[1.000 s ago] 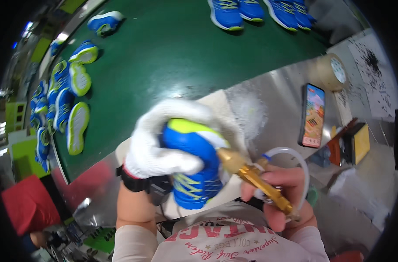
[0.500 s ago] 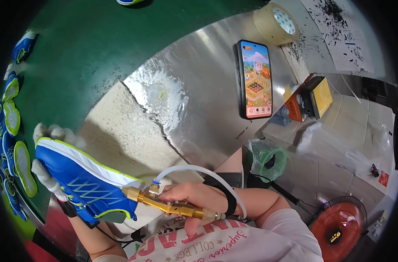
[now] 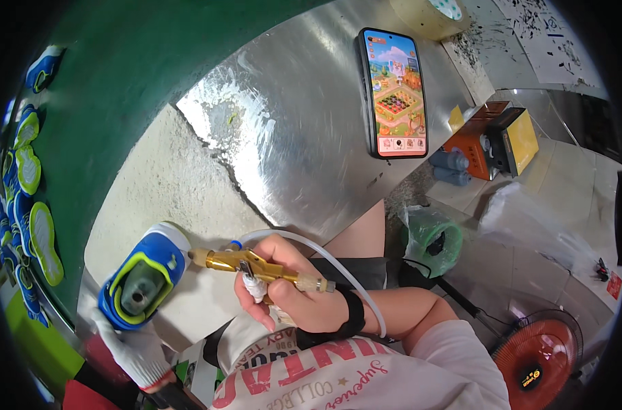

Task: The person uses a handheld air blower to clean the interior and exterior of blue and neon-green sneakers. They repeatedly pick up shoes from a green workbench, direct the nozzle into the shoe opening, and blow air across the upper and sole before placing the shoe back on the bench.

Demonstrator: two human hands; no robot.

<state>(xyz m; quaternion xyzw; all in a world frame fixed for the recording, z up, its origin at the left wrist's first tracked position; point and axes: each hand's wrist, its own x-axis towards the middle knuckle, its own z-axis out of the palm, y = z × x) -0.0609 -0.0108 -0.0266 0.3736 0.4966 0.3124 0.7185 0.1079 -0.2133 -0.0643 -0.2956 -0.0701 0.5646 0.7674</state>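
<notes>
A blue sneaker [image 3: 113,294] with lime-green collar trim and a white sole edge is tilted so its opening faces me. Inside sits a dark green shoe last [image 3: 141,290] with a round hole. My left hand [image 3: 134,355], in a white knit glove, grips the shoe from below; part of its fingers is hidden behind it. My bare right hand [image 3: 294,280] is wrapped round a gold-coloured air gun [image 3: 236,260] with a clear hose [image 3: 324,256]. The gun's nozzle points left, close to the white-edged end of the sneaker.
Several blue-green sneakers [image 3: 41,239] line the left on a green surface [image 3: 119,61]. A pale board [image 3: 160,164] lies beside a metal sheet [image 3: 290,130] bearing a lit phone [image 3: 396,96] and a tape roll [image 3: 427,17]. At right are a lined bin [image 3: 430,239], boxes [image 3: 516,140] and a red fan [image 3: 536,362].
The sneaker has turned from its side to show its opening and moved lower. My left hand has shifted beneath it. The gun has moved slightly up and its handle now shows more.
</notes>
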